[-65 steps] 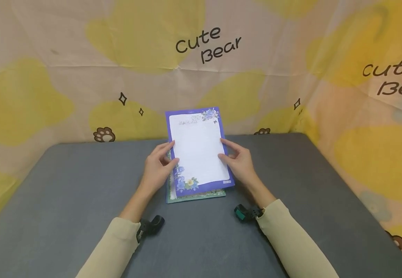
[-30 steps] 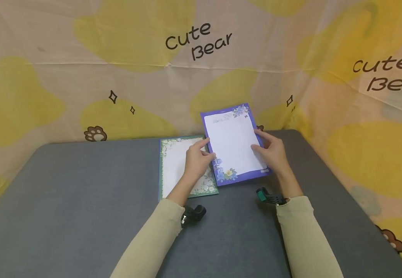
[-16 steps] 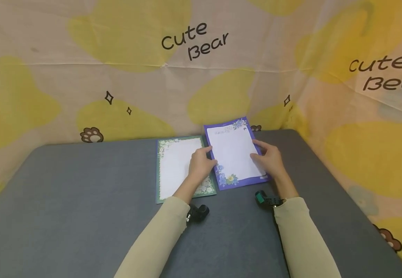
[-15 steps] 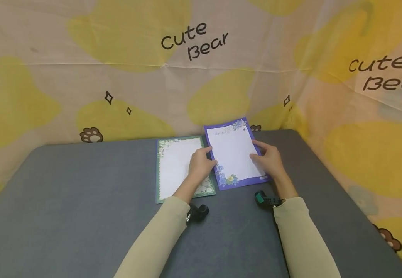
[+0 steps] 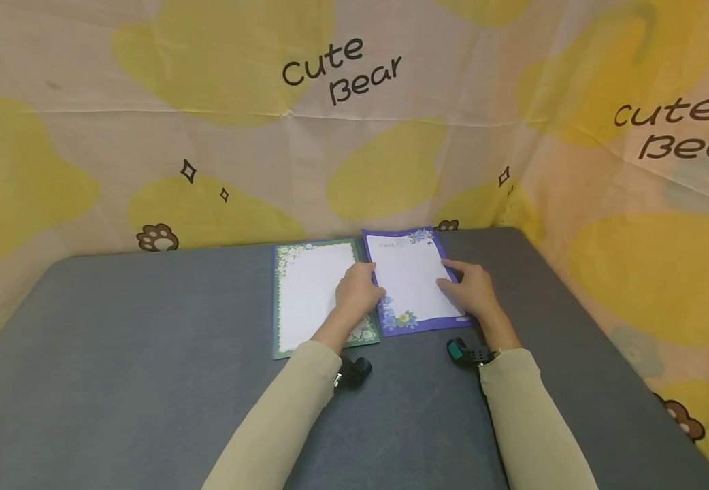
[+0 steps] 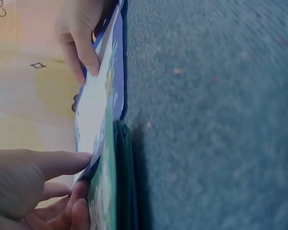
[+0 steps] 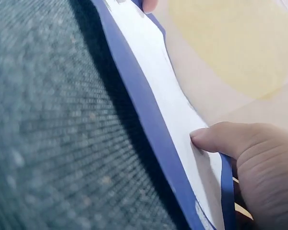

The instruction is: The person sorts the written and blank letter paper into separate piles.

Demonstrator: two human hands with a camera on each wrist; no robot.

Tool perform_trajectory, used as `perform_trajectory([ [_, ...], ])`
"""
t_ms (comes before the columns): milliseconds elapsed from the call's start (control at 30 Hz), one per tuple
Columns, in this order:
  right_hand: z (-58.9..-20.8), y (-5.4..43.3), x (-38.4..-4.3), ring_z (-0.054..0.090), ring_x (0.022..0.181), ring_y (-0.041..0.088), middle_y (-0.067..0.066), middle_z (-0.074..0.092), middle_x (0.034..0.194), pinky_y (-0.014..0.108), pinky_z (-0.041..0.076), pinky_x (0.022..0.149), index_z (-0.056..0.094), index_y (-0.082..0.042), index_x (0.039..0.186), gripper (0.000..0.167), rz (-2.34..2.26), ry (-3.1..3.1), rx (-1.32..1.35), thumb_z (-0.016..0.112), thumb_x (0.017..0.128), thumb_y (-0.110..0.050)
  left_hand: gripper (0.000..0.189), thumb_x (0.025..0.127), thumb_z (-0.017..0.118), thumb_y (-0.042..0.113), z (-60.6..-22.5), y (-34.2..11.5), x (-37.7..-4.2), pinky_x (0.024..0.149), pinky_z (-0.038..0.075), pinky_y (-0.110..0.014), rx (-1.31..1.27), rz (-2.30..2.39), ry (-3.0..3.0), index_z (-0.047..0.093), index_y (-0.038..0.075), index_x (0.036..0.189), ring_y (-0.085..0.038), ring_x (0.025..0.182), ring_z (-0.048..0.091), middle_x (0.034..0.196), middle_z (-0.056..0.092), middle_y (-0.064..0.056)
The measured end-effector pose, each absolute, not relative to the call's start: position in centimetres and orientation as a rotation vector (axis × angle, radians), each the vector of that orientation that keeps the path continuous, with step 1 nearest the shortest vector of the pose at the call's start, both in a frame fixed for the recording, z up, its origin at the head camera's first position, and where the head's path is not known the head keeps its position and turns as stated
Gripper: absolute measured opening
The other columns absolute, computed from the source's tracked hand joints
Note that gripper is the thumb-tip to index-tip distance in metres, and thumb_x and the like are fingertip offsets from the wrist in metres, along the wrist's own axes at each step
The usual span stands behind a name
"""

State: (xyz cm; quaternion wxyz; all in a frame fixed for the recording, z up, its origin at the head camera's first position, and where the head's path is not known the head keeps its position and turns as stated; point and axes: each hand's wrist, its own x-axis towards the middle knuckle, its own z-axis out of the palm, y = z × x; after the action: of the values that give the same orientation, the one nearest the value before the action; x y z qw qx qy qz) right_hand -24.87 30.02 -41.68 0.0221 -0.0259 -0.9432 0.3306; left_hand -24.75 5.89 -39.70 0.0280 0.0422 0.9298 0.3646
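A sheet of writing paper [image 5: 406, 279] with a purple border and blue flowers lies low over the right middle of the table, slightly bowed. My left hand [image 5: 356, 289] pinches its left edge, thumb on the face and fingers behind. At the opposite edge my right hand [image 5: 473, 289] grips it; in the right wrist view the thumb [image 7: 213, 137] presses on the white face. Just left is a stack of green-bordered writing paper [image 5: 305, 292] flat on the table, its right side partly covered by my left hand. The left wrist view shows the stack's layered edge [image 6: 122, 177].
The grey table [image 5: 146, 367] reaches back to a yellow-and-pink printed cloth [image 5: 238, 136] hanging behind it and along the right side. Each wrist wears a black camera; the left camera [image 5: 357, 371] sits in front of the stack.
Both hands have carried the purple-bordered sheet from above the green-bordered stack to its right, then lowered it toward the table. The stack, formerly mostly covered, now shows.
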Motion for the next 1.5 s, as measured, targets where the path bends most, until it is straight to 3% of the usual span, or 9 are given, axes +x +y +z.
perform_trajectory([
  [167,-41.9,30.0,-24.7,0.044,0.139,0.044,0.02,0.056,0.147,0.065,0.031,0.117,0.059,-0.011,0.143,0.054,0.814,-2.941,0.023,0.065,0.097,-0.038,0.061,0.081,0.078,0.013,-39.5,6.3,-24.5,0.1,0.055,-0.047,0.136,1.043,2.918,0.061,0.001,0.137,-0.036,0.123,0.063,0.137,0.064,-0.017],
  [400,-42.5,30.1,-24.5,0.036,0.144,0.045,0.019,0.05,0.153,0.067,0.021,0.119,0.06,-0.009,0.142,0.054,0.718,-2.935,0.111,0.062,0.098,-0.04,0.046,0.079,0.084,0.025,-39.4,6.4,-24.6,0.092,0.057,-0.046,0.123,0.914,2.975,0.07,-0.002,0.114,-0.035,0.107,0.066,0.126,0.064,-0.017],
  [600,-42.9,30.2,-24.5,0.036,0.144,0.044,0.017,0.05,0.154,0.066,0.022,0.118,0.06,-0.009,0.141,0.053,0.716,-2.916,0.081,0.062,0.097,-0.04,0.045,0.083,0.081,0.025,-39.3,6.1,-24.6,0.094,0.055,-0.045,0.17,0.964,2.923,0.069,-0.003,0.116,-0.033,0.108,0.064,0.125,0.064,-0.018],
  [867,-42.9,30.0,-24.2,0.037,0.143,0.045,0.018,0.051,0.153,0.067,0.023,0.116,0.061,-0.008,0.14,0.052,0.724,-2.905,0.083,0.062,0.097,-0.037,0.047,0.097,0.067,0.031,-38.4,4.6,-24.3,0.111,0.048,-0.046,0.323,1.196,2.796,0.063,0.004,0.136,-0.032,0.126,0.06,0.14,0.062,-0.015],
  [967,-42.9,30.0,-24.2,0.038,0.143,0.045,0.018,0.052,0.152,0.066,0.024,0.116,0.062,-0.008,0.139,0.052,0.725,-2.896,0.076,0.063,0.097,-0.038,0.047,0.099,0.065,0.032,-37.9,3.5,-23.8,0.094,0.057,-0.044,0.38,1.207,2.773,0.062,0.008,0.138,-0.03,0.099,0.069,0.122,0.072,-0.017],
  [1067,-43.0,30.0,-24.3,0.038,0.142,0.046,0.019,0.052,0.151,0.067,0.023,0.115,0.062,-0.007,0.139,0.052,0.727,-2.889,0.082,0.063,0.097,-0.038,0.046,0.099,0.064,0.034,-37.5,2.0,-23.3,0.079,0.059,-0.04,0.394,1.206,2.761,0.062,0.009,0.139,-0.027,0.091,0.07,0.116,0.074,-0.016],
  [1133,-43.1,30.1,-24.4,0.039,0.141,0.046,0.019,0.053,0.151,0.067,0.024,0.115,0.062,-0.007,0.139,0.053,0.725,-2.883,0.086,0.063,0.096,-0.038,0.046,0.1,0.063,0.034,-37.3,0.7,-23.0,0.076,0.059,-0.039,0.387,1.213,2.756,0.062,0.009,0.139,-0.028,0.097,0.073,0.116,0.074,-0.015],
  [1200,-43.1,30.1,-24.5,0.04,0.14,0.046,0.019,0.053,0.151,0.067,0.024,0.115,0.062,-0.007,0.138,0.053,0.727,-2.877,0.091,0.063,0.096,-0.038,0.045,0.1,0.063,0.033,-37.1,-0.6,-22.8,0.086,0.058,-0.041,0.367,1.221,2.77,0.063,0.01,0.138,-0.028,0.115,0.069,0.133,0.069,-0.01],
  [1500,-43.2,30.1,-24.4,0.042,0.138,0.046,0.02,0.053,0.15,0.068,0.025,0.115,0.062,-0.006,0.138,0.052,0.711,-2.875,0.108,0.062,0.097,-0.037,0.045,0.096,0.068,0.029,-37.9,-7.6,-22.1,0.108,0.048,-0.053,0.263,1.27,2.835,0.064,0.01,0.136,-0.036,0.134,0.056,0.143,0.062,-0.013],
])
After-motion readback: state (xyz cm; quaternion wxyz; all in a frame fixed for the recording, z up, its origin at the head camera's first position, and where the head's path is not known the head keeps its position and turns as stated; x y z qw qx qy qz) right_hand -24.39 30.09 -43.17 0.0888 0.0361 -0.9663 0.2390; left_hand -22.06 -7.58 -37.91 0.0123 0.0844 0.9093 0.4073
